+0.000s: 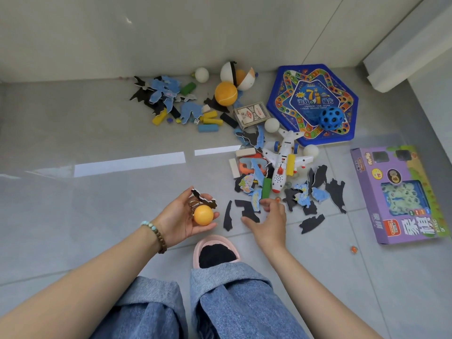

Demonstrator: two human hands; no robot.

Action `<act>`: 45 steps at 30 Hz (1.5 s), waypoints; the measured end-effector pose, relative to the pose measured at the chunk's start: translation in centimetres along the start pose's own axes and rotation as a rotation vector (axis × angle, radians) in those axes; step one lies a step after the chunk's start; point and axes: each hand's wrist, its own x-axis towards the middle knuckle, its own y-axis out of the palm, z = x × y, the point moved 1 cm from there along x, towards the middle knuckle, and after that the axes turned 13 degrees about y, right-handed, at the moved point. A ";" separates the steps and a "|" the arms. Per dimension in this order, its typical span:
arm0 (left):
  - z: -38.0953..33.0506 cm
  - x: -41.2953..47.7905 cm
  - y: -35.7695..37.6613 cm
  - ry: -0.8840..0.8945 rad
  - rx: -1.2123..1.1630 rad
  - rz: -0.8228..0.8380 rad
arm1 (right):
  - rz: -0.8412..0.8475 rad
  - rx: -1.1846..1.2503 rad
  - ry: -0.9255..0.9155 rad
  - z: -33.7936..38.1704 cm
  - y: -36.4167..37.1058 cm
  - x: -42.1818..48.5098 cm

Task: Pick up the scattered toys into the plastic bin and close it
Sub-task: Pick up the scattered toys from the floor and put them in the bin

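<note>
Left hand [186, 216], palm up and fingers curled, cradles an orange ball [203, 214], a black puzzle piece [205, 200] and a small metal ring toy [193, 206] against the palm; a beaded bracelet [156, 234] circles the wrist. Right hand [267, 220], palm down and fingers spread loosely, reaches over the floor and grasps nothing; its fingertips touch or hover just above a black foam puzzle piece [247, 209], contact uncertain. Both bare forearms extend from the lower edge toward 12 o'clock. Between them, at 6 o'clock of the hands, lie denim-clad knees [220, 302] and a pink slipper [215, 250].

At 1 o'clock of the right hand, a white toy aeroplane [283, 160] lies among map-printed and black puzzle pieces, wooden blocks and a green block [266, 188]. At 3 o'clock rests a purple game box [396, 194], with a small orange marble [353, 249] near its lower corner. At 1 o'clock, farther out, a blue hexagonal game board [313, 104] carries a blue perforated ball [332, 118]; a card pack [252, 114] sits just beside its left edge. At 12 o'clock, near the wall, lie a large orange ball [226, 93], a split white sphere [237, 74], a white ball [201, 74] and further blocks and puzzle pieces.

The surface is a glossy grey tiled floor [110, 192] with bright reflections, bounded by a pale wall [146, 33]. The plastic bin lies outside the field of view.
</note>
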 end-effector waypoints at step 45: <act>-1.4 -1.3 -1.1 -0.004 -0.064 -0.034 | 0.137 -0.086 -0.109 7.7 2.6 3.5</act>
